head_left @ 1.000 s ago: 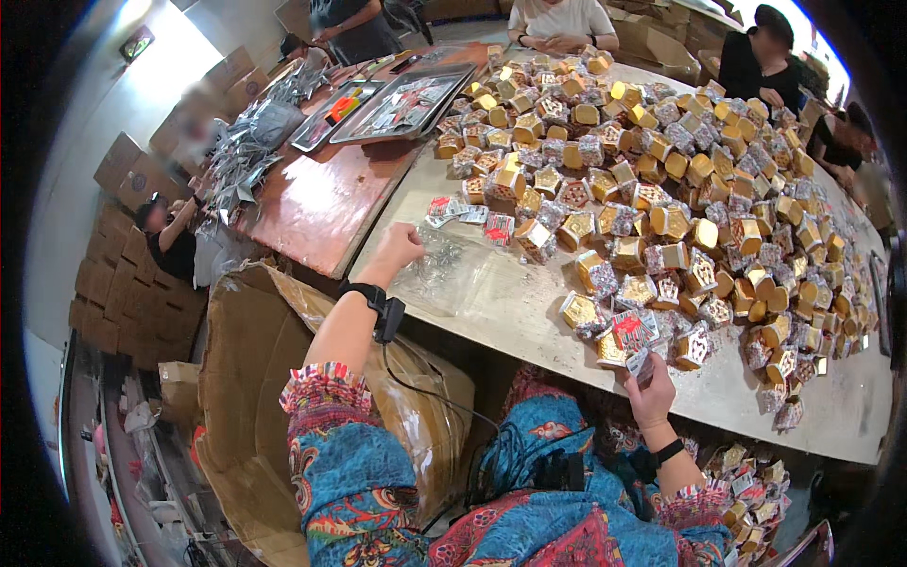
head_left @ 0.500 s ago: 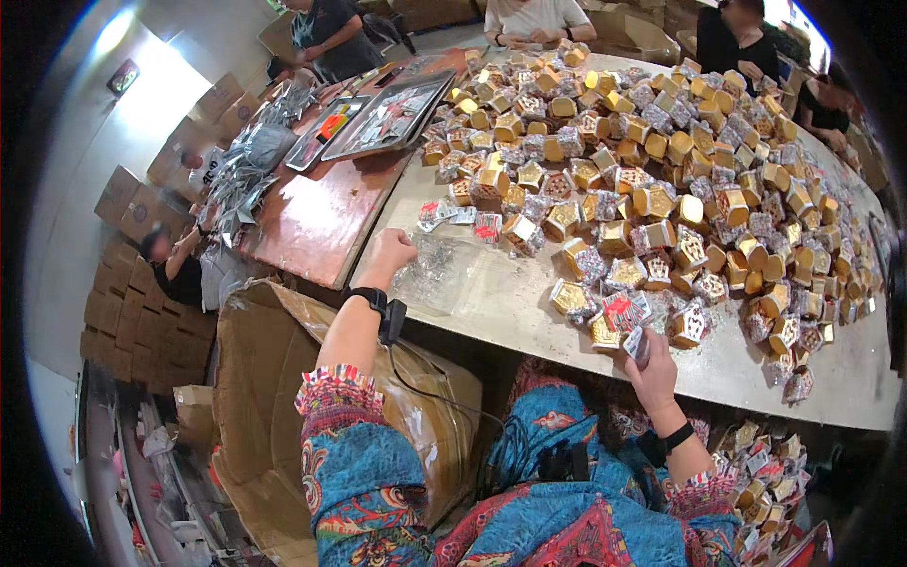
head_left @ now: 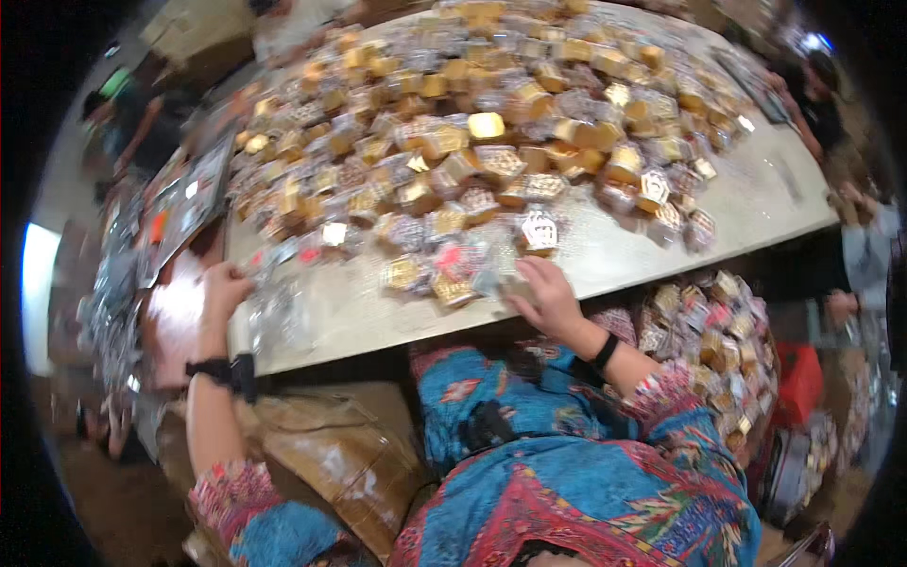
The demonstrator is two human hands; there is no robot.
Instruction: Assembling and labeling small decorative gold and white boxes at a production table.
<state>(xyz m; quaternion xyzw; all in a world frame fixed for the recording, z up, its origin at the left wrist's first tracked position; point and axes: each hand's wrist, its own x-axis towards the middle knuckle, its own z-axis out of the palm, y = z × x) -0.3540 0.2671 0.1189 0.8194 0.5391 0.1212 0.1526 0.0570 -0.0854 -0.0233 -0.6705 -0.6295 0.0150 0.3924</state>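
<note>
between hands [head_left: 546, 297]: clear plastic [head_left: 282, 317] near left, gold boxes [head_left: 454, 289] near right

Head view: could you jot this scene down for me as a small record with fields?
Left hand: fingers curled, beside crinkled clear plastic; any grip blurred
Right hand: fingers spread, near gold-and-white angular blocks
Surface: pale, smooth tabletop, heaped with those blocks
Below tabletop: brown cardboard box, left; similar blocks piled, right
</note>
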